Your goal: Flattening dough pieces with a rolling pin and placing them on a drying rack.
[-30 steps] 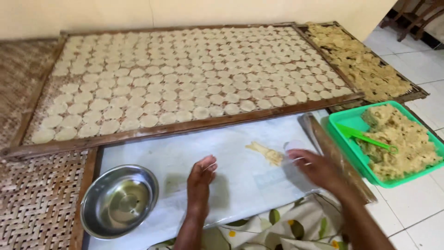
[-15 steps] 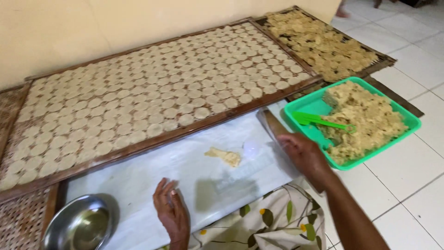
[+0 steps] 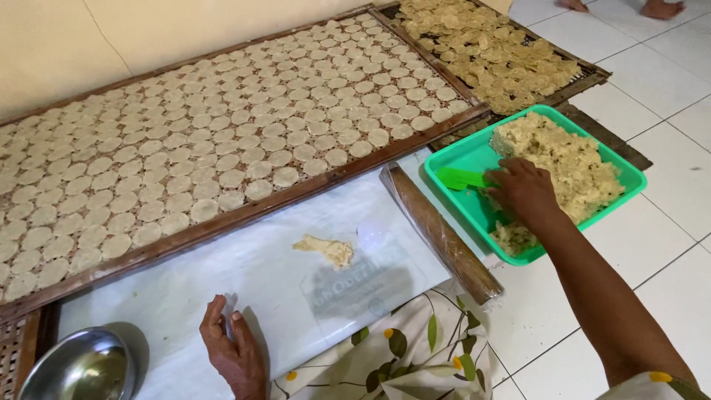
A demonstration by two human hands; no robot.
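Right hand [image 3: 524, 192] grips a green scraper [image 3: 461, 178] in the green tray [image 3: 626, 167] of dough [image 3: 566, 159]; left hand [image 3: 233, 350] lies open on the white sheet [image 3: 259, 274], rolling pin [image 3: 438, 231] between sheet and tray.

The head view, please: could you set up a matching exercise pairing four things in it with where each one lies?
Things:
1. rolling pin
2. metal bowl
3. dough scrap
4. green scraper

Places:
A. bottom left corner, beside the white sheet
B. in the green tray, by the right hand
C. middle of the white sheet
D. between the white sheet and the green tray

Pairs: 1-D, 2-A, 3-C, 4-B
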